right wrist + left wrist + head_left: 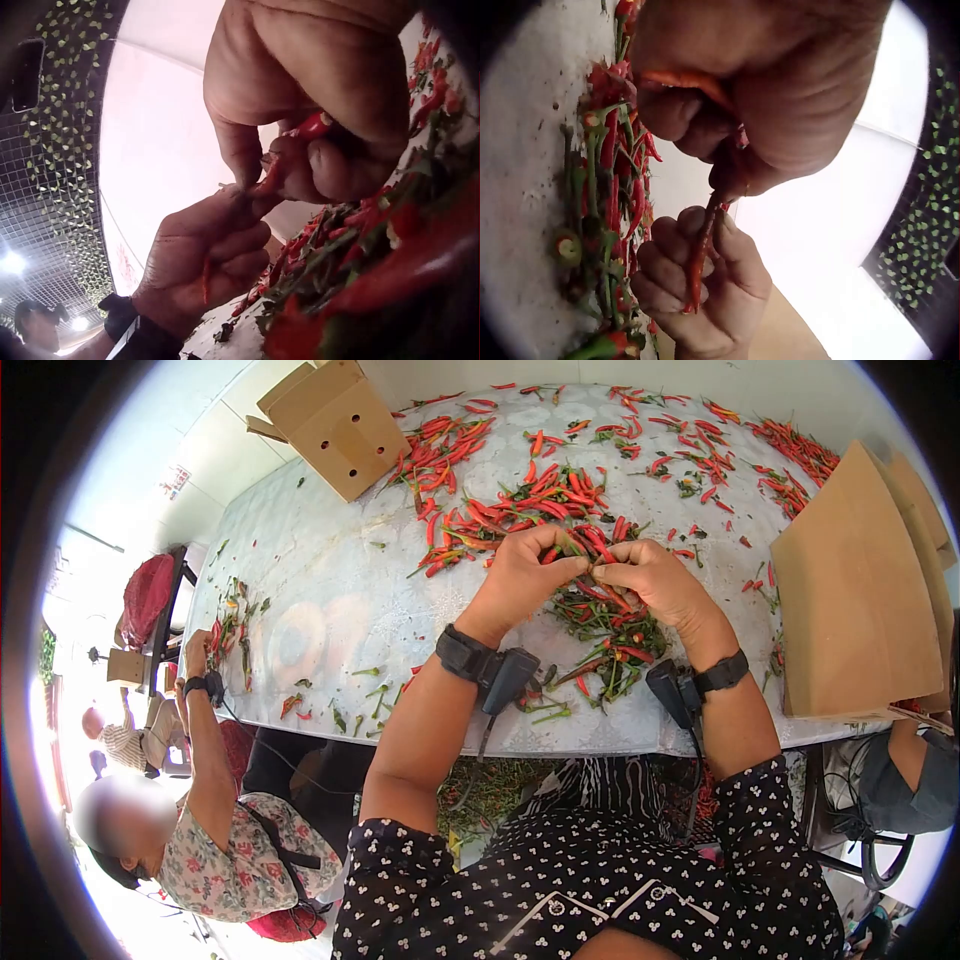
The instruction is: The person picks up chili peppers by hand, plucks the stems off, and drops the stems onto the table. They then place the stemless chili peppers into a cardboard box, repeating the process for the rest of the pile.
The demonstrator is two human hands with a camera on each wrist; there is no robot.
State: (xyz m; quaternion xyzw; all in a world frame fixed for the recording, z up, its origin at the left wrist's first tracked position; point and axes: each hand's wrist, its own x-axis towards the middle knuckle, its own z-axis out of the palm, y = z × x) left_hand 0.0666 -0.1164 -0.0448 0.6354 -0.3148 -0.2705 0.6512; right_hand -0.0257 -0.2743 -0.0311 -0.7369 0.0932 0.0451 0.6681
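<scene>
Both hands meet fingertip to fingertip above a pile of red chillies and green stems. The left hand has its fingers curled, with an orange-red chilli held in them in the left wrist view. Between the two hands a dark red chilli is pinched, its tip lying across the right palm. The right hand curls its fingers and pinches with thumb and forefinger; another red chilli shows inside its grip in the right wrist view.
Red chillies lie heaped beyond the hands, with more scattered over the table. One cardboard box stands at the back left, another at the right. At the left, another person's hand reaches stems on the table.
</scene>
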